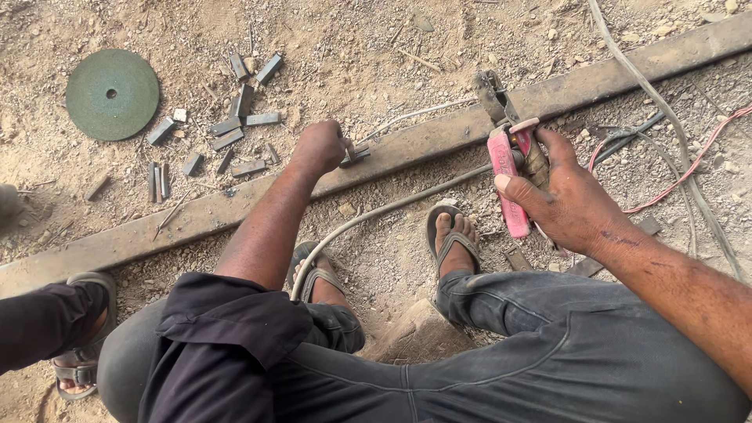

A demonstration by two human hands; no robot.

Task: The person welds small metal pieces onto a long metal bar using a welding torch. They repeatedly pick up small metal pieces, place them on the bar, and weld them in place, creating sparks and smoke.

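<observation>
1. The right hand (576, 200) was closed around the pink handles of a welding electrode holder (511, 180), thumb laid along the near handle and fingers wrapped behind. The holder's metal jaws pointed far, resting on or just above the long steel bar (235, 207); the view did not settle which.
2. The left hand (319, 146) was curled into a loose fist on the bar, pinching a small metal piece (354, 153) against the bar's top face. The fingertips were hidden under the knuckles, so the exact hold could not be made out.
3. The bar ran diagonally from the near left to the far right of the scene across sandy, gravelly ground, both ends cut off by the frame.
4. A grey cable (376, 215) curved from below the holder towards the person's knees, its near end hidden behind the left leg.
5. Both feet in sandals (453, 235) stood just near of the bar; the left foot was partly covered by the cable and trouser leg.
6. Beyond the bar, far left, lay a green grinding disc (112, 94), and beside it a scatter of short cut metal pieces (235, 129).
7. A red wire (689, 168) and further cables trailed at the right.
8. At the near left edge another person's sandalled foot (78, 368) and dark trouser leg showed, mostly cut off.
</observation>
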